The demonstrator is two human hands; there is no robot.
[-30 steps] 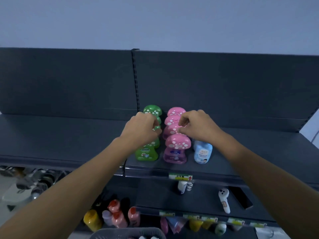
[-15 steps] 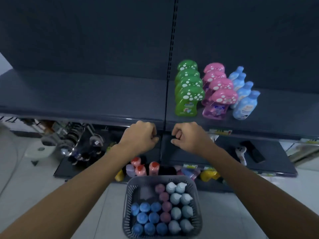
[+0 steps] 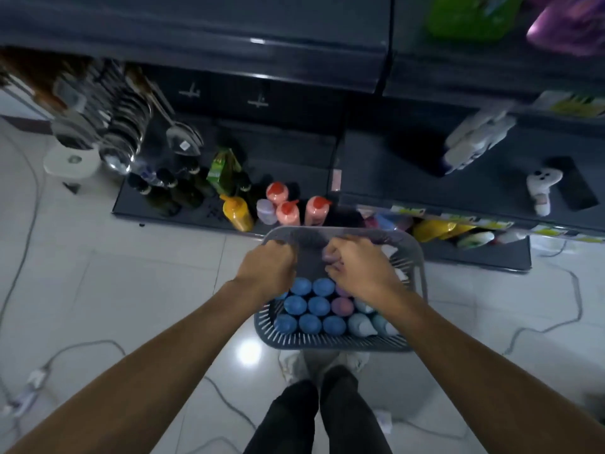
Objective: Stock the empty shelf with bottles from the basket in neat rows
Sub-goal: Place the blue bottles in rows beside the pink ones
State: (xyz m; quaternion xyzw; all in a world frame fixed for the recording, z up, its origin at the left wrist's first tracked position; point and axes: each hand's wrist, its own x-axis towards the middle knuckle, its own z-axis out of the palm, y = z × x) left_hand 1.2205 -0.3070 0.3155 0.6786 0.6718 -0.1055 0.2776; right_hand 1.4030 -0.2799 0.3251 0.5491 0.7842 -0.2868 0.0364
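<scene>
A grey plastic basket [image 3: 327, 344] stands on the floor in front of my feet. It holds several blue-capped bottles [image 3: 309, 304], pink-capped ones [image 3: 342, 306] and pale ones [image 3: 360, 324]. My left hand [image 3: 265, 270] hovers over the basket's far left part with curled fingers; what lies under it is hidden. My right hand [image 3: 357, 267] curls over the far middle, and a pink cap shows between its fingers. The dark shelf [image 3: 229, 21] runs along the top, with a green bottle [image 3: 468, 18] and a pink bottle [image 3: 569, 24] at its right end.
Lower shelves carry orange-capped bottles [image 3: 288, 208], a yellow bottle [image 3: 237, 213] and hanging metal ladles [image 3: 121, 126]. A white stool [image 3: 72, 162] stands at the left. Cables [image 3: 98, 344] trail over the tiled floor. My legs [image 3: 314, 414] are just behind the basket.
Both hands have come down from the rows on the shelf to the basket on the floor. My view has tipped downward with them.
</scene>
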